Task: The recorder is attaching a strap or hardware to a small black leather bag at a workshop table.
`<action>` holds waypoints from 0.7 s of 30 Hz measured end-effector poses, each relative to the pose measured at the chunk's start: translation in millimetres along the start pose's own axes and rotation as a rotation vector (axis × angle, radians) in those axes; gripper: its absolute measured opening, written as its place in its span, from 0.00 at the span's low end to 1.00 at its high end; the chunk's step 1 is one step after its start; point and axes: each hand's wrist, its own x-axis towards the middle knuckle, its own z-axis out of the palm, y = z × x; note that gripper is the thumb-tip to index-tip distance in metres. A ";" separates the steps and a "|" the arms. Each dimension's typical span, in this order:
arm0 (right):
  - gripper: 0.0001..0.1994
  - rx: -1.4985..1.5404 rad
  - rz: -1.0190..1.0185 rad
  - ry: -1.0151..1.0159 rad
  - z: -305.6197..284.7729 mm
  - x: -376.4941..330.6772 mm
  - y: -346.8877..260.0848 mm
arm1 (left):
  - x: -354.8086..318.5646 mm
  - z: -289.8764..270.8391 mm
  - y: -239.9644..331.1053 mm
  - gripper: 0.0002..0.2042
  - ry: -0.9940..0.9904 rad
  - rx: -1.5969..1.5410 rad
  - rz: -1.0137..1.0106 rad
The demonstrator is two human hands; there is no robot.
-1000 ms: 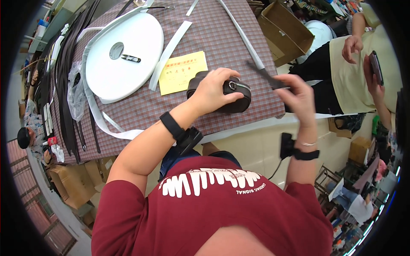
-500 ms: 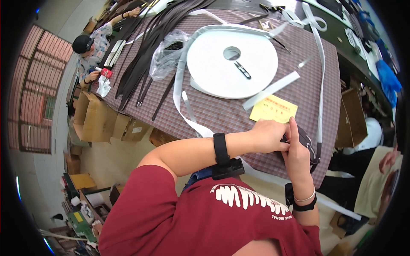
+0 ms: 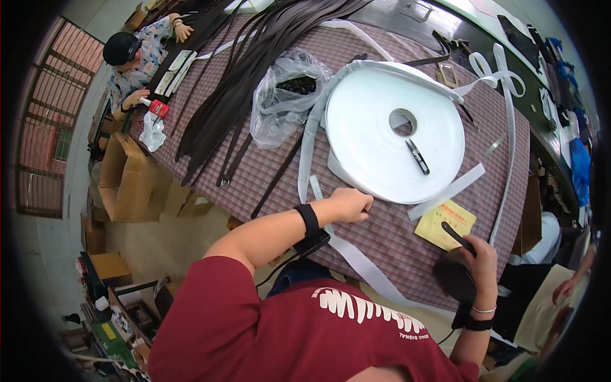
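Observation:
My right hand [image 3: 482,258] is closed round a black strap [image 3: 457,235], whose narrow end sticks up over a yellow printed slip [image 3: 433,234]. Below that hand, a dark rounded mass hangs, smeared by motion; it looks like the rest of the strap in a coil. My left hand [image 3: 352,205] is curled over the checked cloth, near the lower edge of a large white roll of tape [image 3: 369,143]. Whatever its fingers may hold is hidden. Black thread snips [image 3: 417,156] lie on the roll, and a short cut white strip [image 3: 449,192] lies beside it.
Long dark straps [image 3: 223,108] and a clear plastic bag [image 3: 286,95] of black pieces cover the left of the table. White tape [image 3: 363,264] runs along the near edge. A person [image 3: 137,60] works at far left, above a cardboard box [image 3: 124,181]. Someone's hand shows at right.
My hands were together by the yellow slip and are now apart: the left has moved left, the right outward with the black strap. The view has shifted, so the table sits differently.

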 end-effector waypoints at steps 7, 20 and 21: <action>0.12 0.002 0.230 0.035 -7.9 6.7 -20.6 | 13.6 -101.7 -89.9 0.08 0.659 -0.134 -0.059; 0.06 -0.025 0.635 0.191 -51.2 -59.9 -0.9 | 63.2 -170.4 -212.9 0.10 0.716 0.276 -0.552; 0.06 -0.038 0.600 0.205 -52.9 -67.3 2.0 | 65.5 -167.7 -212.0 0.11 0.760 0.248 -0.579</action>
